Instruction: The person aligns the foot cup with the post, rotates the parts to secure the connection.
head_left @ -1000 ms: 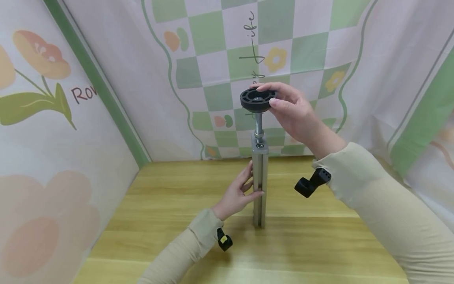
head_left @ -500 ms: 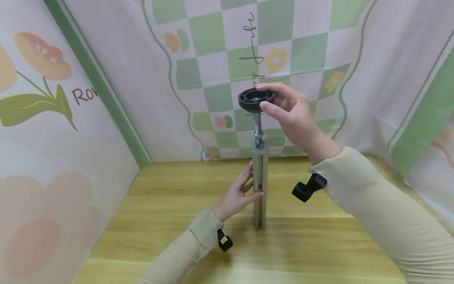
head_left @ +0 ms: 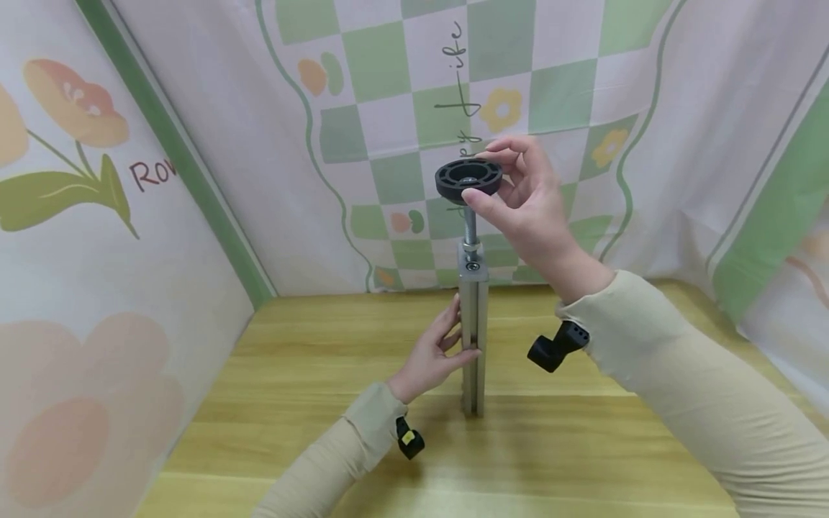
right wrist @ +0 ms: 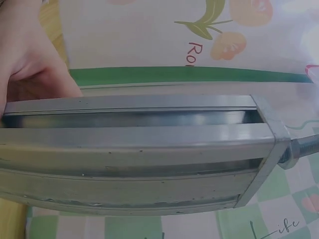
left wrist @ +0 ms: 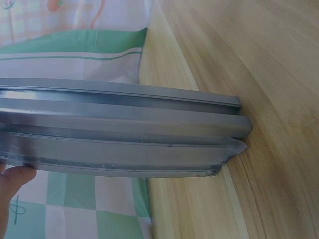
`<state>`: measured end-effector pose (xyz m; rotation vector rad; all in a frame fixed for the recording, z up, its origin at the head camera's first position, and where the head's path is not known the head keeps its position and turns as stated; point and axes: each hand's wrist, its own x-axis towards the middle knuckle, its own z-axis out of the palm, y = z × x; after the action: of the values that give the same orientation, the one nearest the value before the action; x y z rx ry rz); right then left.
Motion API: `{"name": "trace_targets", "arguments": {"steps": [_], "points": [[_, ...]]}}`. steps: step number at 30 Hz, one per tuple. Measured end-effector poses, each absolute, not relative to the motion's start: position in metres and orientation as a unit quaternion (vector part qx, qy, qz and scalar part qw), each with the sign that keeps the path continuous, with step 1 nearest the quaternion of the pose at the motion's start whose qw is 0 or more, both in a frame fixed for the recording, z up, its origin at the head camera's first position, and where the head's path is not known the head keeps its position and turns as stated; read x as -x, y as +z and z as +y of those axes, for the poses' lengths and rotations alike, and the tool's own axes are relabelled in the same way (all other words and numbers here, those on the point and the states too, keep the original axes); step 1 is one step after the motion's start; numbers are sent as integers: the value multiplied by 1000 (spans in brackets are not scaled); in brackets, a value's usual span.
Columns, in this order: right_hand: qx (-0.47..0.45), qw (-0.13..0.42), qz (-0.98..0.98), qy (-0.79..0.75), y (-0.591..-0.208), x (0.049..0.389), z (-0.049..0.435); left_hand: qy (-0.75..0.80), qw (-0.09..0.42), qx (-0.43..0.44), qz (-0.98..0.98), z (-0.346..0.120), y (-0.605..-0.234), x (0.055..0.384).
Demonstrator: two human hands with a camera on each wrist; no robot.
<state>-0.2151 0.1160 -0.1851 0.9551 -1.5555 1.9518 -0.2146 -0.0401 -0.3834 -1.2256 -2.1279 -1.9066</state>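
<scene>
Right hand (head_left: 532, 205) has slid around the black foot (head_left: 458, 175), holding it atop the upright bar (head_left: 482, 316), which left hand (head_left: 432, 360) grips.

The right hand (head_left: 526, 198) is raised in the head view's upper middle, right thumb (head_left: 488, 208) stretched leftward, right fingers (head_left: 526, 152) bent; the right forearm (head_left: 686, 374) is extended from the lower right. The left hand (head_left: 429, 362) is held below centre, left thumb (head_left: 463, 358) and left fingers (head_left: 444, 324) parted, the left forearm (head_left: 330, 460) slanted up from the bottom edge.
</scene>
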Motion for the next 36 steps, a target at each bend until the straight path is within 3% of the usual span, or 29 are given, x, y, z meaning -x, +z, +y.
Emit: {"name": "trace_targets", "arguments": {"steps": [14, 22, 27, 32, 36], "points": [[-323, 278, -594, 682, -192, 214, 113, -610, 12, 399, -685, -41, -385, 215], [-270, 402, -664, 570, -187, 209, 107, -612, 10, 392, -687, -41, -382, 215], [-254, 446, -679, 524, -187, 207, 104, -611, 8, 393, -687, -41, -382, 215], [-267, 459, -683, 502, -187, 208, 106, -613, 6, 394, -685, -41, -382, 215], [-267, 428, -691, 517, -183, 208, 108, -615, 4, 389, -686, -40, -381, 215]]}}
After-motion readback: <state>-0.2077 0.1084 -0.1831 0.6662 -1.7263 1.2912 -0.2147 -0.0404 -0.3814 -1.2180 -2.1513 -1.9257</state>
